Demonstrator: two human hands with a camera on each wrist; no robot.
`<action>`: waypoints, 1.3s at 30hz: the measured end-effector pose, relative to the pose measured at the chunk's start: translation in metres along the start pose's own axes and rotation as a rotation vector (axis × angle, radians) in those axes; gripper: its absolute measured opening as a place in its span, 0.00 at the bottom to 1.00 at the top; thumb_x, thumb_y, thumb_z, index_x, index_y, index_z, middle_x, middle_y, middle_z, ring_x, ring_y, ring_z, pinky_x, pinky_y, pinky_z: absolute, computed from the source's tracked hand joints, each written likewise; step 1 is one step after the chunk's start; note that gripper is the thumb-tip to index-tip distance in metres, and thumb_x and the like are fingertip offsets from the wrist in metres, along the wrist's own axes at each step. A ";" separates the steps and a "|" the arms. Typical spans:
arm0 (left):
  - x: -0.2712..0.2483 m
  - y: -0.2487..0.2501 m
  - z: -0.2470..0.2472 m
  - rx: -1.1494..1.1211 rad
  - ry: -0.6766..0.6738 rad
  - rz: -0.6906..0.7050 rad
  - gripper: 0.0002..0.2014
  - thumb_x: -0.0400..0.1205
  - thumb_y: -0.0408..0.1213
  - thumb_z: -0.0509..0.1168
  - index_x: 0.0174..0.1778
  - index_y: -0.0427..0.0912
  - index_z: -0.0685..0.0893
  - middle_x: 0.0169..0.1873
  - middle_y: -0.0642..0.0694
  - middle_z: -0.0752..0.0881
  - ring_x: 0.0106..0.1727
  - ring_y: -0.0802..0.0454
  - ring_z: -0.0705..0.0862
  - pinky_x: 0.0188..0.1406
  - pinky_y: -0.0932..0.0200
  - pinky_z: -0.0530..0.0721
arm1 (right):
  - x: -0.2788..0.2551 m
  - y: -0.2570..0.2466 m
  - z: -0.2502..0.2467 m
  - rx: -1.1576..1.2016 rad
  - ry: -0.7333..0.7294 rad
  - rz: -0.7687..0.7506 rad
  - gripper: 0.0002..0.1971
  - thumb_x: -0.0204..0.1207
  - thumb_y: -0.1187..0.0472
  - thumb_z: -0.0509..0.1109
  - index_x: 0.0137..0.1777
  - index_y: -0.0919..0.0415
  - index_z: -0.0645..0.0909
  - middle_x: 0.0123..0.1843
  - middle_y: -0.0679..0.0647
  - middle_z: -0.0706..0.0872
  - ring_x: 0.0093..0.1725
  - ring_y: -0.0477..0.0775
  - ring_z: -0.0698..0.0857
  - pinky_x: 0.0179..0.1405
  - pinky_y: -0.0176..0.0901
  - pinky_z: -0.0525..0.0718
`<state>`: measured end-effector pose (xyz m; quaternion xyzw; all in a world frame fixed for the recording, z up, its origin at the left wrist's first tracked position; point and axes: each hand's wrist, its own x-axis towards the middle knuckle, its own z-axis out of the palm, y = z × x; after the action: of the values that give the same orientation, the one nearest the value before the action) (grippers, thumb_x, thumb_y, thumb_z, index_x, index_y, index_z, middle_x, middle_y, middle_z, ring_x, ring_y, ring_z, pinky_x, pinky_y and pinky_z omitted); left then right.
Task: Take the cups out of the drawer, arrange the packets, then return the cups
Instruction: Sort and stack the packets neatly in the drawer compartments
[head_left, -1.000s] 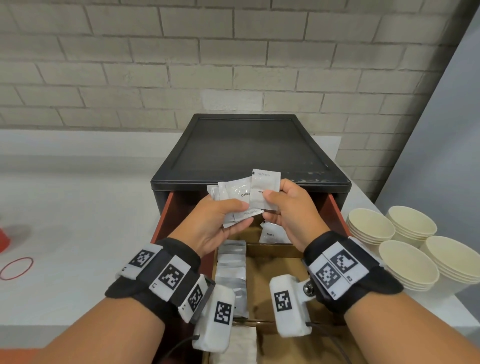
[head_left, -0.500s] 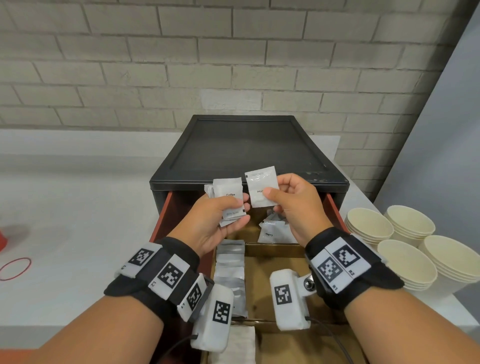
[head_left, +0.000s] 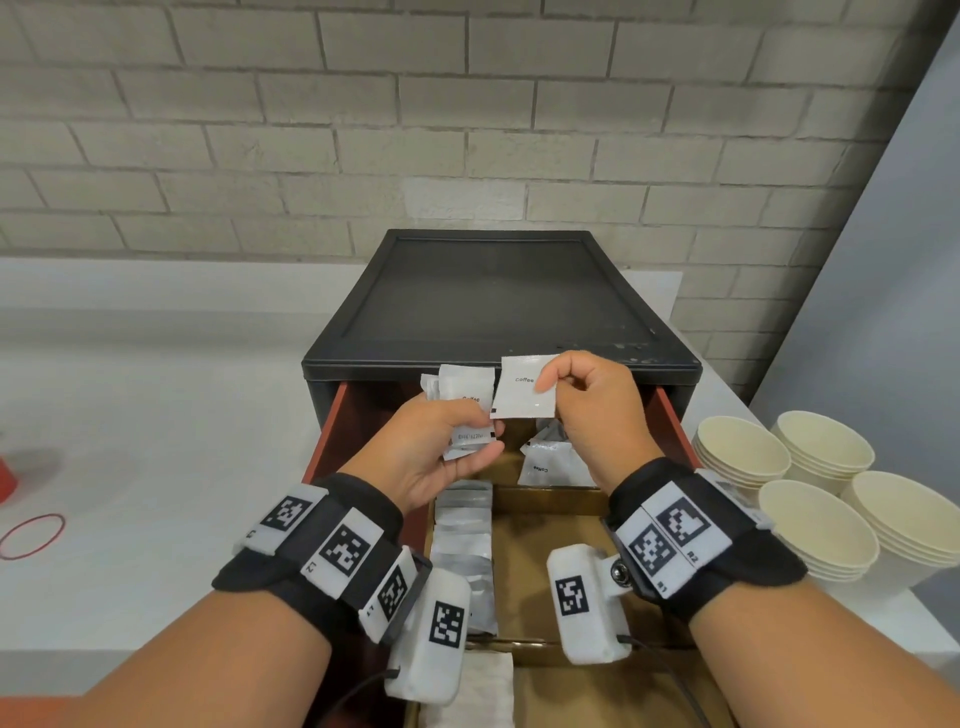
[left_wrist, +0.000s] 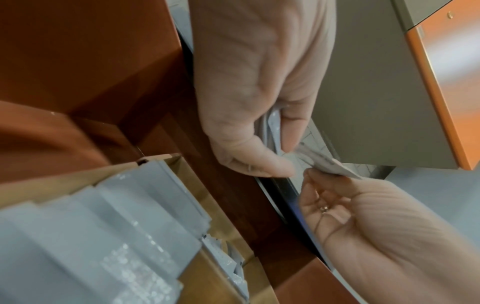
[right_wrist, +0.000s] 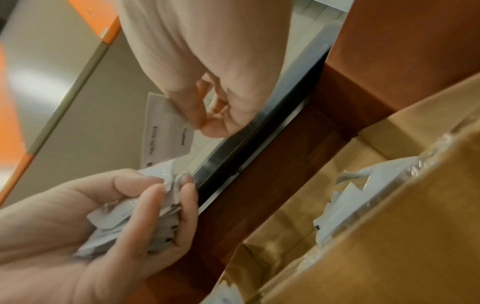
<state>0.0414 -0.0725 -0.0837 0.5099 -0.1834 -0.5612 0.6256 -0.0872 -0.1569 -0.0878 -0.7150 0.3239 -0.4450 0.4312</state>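
My left hand grips a fanned bunch of white packets above the open drawer. Beside it, my right hand pinches a single white packet marked Coffee by its right edge, close to the bunch. The left wrist view shows the bunch between thumb and fingers. The single packet hangs from my right fingertips in the right wrist view. A row of packets lies in the drawer's left compartment and loose ones at the back. Stacks of cream paper cups stand on the counter to the right.
The drawer slides out of a black cabinet against a brick wall. Cardboard dividers split the drawer. A red rubber band lies on the white counter at the left, with a red object at the edge.
My right hand has drawn one packet out of the bunch, moved it to the right and turned it so the word Coffee shows. The left hand stays in place with the rest.
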 end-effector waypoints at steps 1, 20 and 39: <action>0.001 -0.001 -0.001 0.020 0.023 -0.006 0.17 0.77 0.20 0.64 0.61 0.37 0.78 0.53 0.36 0.84 0.48 0.45 0.87 0.27 0.61 0.88 | -0.001 -0.001 0.000 -0.080 0.029 -0.043 0.23 0.77 0.77 0.59 0.28 0.52 0.78 0.44 0.43 0.80 0.46 0.45 0.81 0.43 0.40 0.81; -0.005 0.004 0.003 0.015 -0.126 -0.019 0.19 0.75 0.32 0.69 0.63 0.39 0.83 0.50 0.40 0.88 0.44 0.50 0.88 0.31 0.61 0.88 | -0.011 -0.019 0.001 0.154 -0.435 0.050 0.23 0.76 0.79 0.60 0.61 0.52 0.76 0.52 0.47 0.85 0.50 0.41 0.86 0.46 0.32 0.86; -0.002 0.001 -0.001 0.087 0.072 -0.085 0.16 0.78 0.21 0.62 0.58 0.40 0.74 0.58 0.37 0.82 0.51 0.45 0.83 0.43 0.49 0.87 | 0.006 0.026 0.000 -0.982 -0.445 0.266 0.13 0.79 0.68 0.62 0.60 0.59 0.83 0.62 0.59 0.84 0.61 0.59 0.82 0.63 0.48 0.80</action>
<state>0.0420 -0.0701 -0.0821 0.5640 -0.1631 -0.5601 0.5844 -0.0868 -0.1733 -0.1092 -0.8616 0.4819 -0.0216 0.1579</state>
